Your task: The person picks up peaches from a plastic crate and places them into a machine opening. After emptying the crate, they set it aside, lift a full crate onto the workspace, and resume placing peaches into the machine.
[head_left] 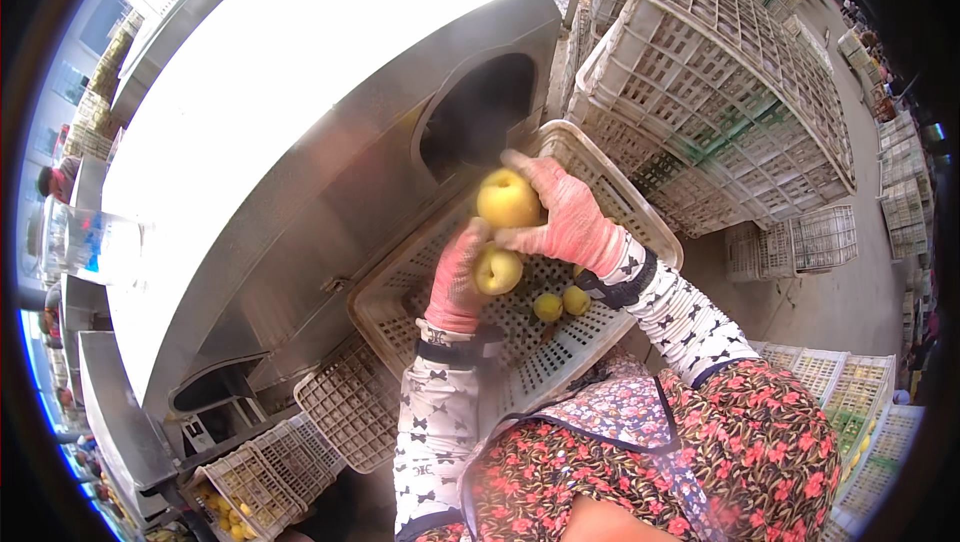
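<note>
Pink work gloves cover both hands, held above a pale plastic crate [627, 197] with slotted walls. My right hand [570, 212] is curled around a round yellow apple [507, 199], its stem hollow turned toward me. Just below it, my left hand [459, 279] grips a second yellow apple [498, 270] from its left side. The two fruits nearly touch each other. Down in the crate lie a few more yellow apples [548, 307], on the slotted bottom near my right wrist. My gloved fingers partly cover both held fruits.
A large metal machine [330, 157] with a dark oval opening [480, 114] borders the crate on the left and far side. Stacked crates [715, 92] rise at the right. A crate of yellow fruit [240, 502] stands lower left; more crates [825, 382] stand lower right.
</note>
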`<state>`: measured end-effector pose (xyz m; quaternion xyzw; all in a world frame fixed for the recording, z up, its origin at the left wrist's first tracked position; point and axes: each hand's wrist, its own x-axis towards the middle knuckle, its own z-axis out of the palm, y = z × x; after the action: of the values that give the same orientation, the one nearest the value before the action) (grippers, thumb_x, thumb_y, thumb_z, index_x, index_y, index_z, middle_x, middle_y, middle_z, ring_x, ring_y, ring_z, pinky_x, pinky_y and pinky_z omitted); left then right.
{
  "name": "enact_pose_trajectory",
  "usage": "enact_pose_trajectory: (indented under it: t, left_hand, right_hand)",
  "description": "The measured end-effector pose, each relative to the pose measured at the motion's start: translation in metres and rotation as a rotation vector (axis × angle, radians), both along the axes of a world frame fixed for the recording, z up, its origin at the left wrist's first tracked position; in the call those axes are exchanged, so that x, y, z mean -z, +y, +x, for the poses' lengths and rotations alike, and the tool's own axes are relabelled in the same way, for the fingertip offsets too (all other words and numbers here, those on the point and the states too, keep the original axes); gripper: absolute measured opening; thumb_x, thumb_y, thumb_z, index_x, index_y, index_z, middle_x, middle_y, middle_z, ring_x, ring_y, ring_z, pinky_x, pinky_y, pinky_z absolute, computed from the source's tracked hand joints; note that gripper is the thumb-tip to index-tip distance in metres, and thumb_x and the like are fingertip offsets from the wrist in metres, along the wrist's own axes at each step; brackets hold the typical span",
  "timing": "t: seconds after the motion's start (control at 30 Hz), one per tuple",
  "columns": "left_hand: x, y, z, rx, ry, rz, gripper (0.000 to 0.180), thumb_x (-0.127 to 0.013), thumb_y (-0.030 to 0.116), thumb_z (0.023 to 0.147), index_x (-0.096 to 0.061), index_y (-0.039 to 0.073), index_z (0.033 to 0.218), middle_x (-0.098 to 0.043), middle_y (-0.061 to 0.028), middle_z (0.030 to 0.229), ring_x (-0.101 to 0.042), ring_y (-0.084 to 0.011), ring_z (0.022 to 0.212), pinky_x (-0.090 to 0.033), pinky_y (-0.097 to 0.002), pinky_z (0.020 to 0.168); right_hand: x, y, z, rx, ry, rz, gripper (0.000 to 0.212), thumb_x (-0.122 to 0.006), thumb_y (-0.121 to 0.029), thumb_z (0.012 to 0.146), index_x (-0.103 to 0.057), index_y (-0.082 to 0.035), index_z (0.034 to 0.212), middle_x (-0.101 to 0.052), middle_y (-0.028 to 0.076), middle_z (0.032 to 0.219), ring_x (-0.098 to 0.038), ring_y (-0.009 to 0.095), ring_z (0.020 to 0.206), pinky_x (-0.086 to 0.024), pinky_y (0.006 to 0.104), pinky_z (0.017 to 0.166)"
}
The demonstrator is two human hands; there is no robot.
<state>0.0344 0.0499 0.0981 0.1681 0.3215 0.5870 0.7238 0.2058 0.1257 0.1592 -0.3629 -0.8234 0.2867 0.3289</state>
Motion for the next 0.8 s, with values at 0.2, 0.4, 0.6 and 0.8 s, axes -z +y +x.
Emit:
enact_pose_trajectory:
  t: [0.2, 0.4, 0.6, 0.8]
  left_hand:
    - [0.081, 0.018, 0.006, -0.373, 0.654, 0.202, 0.039, -0.055, 0.037, 0.093, -0.058, 0.003, 0.113, -0.063, -0.0122, 0.109, -0.06, -0.0314, 0.104, -0.047, -0.0552, 0.091]
    - [0.083, 0.026, -0.012, -0.367, 0.439, 0.36, 0.029, -0.053, 0.021, 0.097, -0.05, 0.001, 0.117, -0.057, -0.0131, 0.12, -0.056, -0.0279, 0.109, -0.048, -0.0405, 0.095]
    - [0.054, 0.019, 0.013, -0.351, 0.457, 0.231, 0.025, -0.054, 0.027, 0.097, -0.054, 0.005, 0.11, -0.057, -0.0067, 0.107, -0.055, -0.0193, 0.1, -0.047, -0.0341, 0.087]
    - [0.19, 0.007, 0.039, -0.115, 0.406, -0.224, 0.037, -0.066, 0.036, 0.089, -0.057, 0.005, 0.107, -0.057, -0.0027, 0.097, -0.053, -0.0158, 0.09, -0.046, -0.031, 0.08]
  right_hand:
    - [0.019, 0.112, -0.077, 0.299, -0.399, -0.048, 0.087, -0.074, -0.054, 0.07, -0.048, 0.004, 0.13, -0.057, 0.025, 0.115, -0.058, 0.039, 0.105, -0.049, 0.0441, 0.09]
    - [0.014, 0.036, -0.038, -0.032, -0.068, 0.006, 0.101, -0.079, -0.056, 0.065, -0.04, 0.004, 0.137, -0.046, 0.032, 0.132, -0.046, 0.042, 0.126, -0.039, 0.0421, 0.105]
    - [0.034, 0.01, -0.04, 0.124, -0.091, 0.027, 0.073, -0.079, -0.041, 0.07, -0.052, -0.005, 0.127, -0.057, 0.02, 0.112, -0.058, 0.038, 0.101, -0.05, 0.0436, 0.087]
    - [0.047, 0.127, -0.103, 0.285, -0.486, 0.093, 0.068, -0.067, -0.051, 0.078, -0.053, -0.002, 0.122, -0.055, 0.024, 0.119, -0.06, 0.037, 0.103, -0.052, 0.0452, 0.084]
